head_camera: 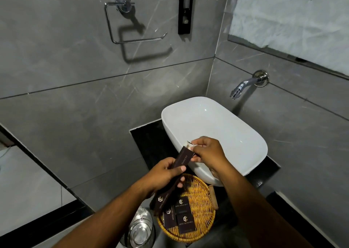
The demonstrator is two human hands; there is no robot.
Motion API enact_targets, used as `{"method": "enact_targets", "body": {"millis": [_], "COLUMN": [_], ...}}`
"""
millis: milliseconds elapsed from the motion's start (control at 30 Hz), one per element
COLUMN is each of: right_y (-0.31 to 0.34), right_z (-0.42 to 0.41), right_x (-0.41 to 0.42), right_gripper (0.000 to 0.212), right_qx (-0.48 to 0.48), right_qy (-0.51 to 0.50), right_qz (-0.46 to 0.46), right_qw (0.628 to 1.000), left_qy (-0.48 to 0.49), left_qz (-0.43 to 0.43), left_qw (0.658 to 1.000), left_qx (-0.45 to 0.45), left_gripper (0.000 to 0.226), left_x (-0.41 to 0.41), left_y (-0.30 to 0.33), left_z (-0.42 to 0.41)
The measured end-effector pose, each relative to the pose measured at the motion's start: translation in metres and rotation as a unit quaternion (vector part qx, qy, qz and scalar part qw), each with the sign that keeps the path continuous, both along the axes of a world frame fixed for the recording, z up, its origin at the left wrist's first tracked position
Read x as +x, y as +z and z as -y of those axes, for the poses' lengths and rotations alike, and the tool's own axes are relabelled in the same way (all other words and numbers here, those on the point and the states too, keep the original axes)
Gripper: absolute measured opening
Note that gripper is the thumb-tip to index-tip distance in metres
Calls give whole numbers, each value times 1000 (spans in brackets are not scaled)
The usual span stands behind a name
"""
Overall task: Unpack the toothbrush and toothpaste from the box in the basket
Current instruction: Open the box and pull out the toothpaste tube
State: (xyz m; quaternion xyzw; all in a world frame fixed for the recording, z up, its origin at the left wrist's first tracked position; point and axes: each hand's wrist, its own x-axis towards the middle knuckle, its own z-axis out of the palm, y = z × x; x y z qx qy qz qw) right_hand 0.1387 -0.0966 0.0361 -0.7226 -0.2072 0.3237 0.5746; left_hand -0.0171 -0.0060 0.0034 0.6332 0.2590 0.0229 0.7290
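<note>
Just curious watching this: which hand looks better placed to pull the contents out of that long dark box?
Right hand: its fingers are already at the long dark box's opened end, while the left hand grips the middle.

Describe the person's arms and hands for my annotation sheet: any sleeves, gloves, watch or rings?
Both forearms are bare right to the bottom of the picture; no sleeve shows. The left hand and right hand wear no gloves. No watch, bracelet or band is visible on either wrist, and no ring on the fingers that show. Some fingers are curled out of sight, so those cannot be checked.
</note>
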Motion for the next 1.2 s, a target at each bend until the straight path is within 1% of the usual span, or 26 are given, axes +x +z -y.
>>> {"method": "enact_targets", "body": {"millis": [33,100,167,233,300,400,433,467,533,633,667,767,833,867,900,967,1033,1133,1200], "right_y": [-5,-15,-22,-26,-29,-36,-38,-40,-43,-45,-46,-48,-49,-49,-49,-49,-48,-48,-49], "right_z": [4,13,21,25,25,22,21,20,19,18,17,15,14,13,14,13,12,10,9], "right_x": [1,3,2,0,-3,-10,-12,-14,-17,-23,-26,-34,-36,-36,-36,-35,-35,-35,-35], "right_gripper": [13,12,12,9,8,12,12,12,12,21,24,32,34,33,33,35,34,35,36], "right_qx": [2,-4,-2,10,17,29,35,42,62,78,77,70,70,73,75,76,70,52,45], "right_qy": [-13,-26,-22,-12,-19,-78,-100,-117,-137,-121,-108,-88,-90,-92,-92,-90,-88,-100,-106], "right_qz": [-11,-24,-53,-81,-91,-117,-134,-151,-202,-297,-322,-369,-387,-393,-398,-401,-398,-398,-402], "right_qw": [1000,999,998,997,996,990,985,981,968,944,937,923,915,912,910,908,911,910,908], "left_qy": [-10,-37,-76,-130,-168,-200,-209,-218,-243,-296,-320,-373,-385,-387,-383,-369,-364,-369,-365], "left_qz": [-5,-30,-51,-68,-89,-122,-138,-157,-199,-266,-287,-332,-350,-362,-373,-390,-399,-407,-407], "left_qw": [1000,998,993,985,975,959,949,934,887,827,799,708,671,662,663,677,677,664,667], "left_qx": [3,38,69,92,118,158,189,236,339,398,421,499,528,530,524,503,500,508,506], "left_gripper": [15,20,24,24,23,21,20,20,21,29,34,47,46,44,41,34,36,38,38], "left_x": [-1,0,1,5,8,18,22,26,34,46,51,63,70,73,75,78,80,82,82], "left_y": [0,2,7,14,23,38,43,48,60,80,87,105,111,114,116,120,123,126,127], "left_z": [-1,-8,-19,-30,-39,-47,-48,-50,-50,-48,-46,-39,-32,-30,-28,-26,-23,-20,-21]}}
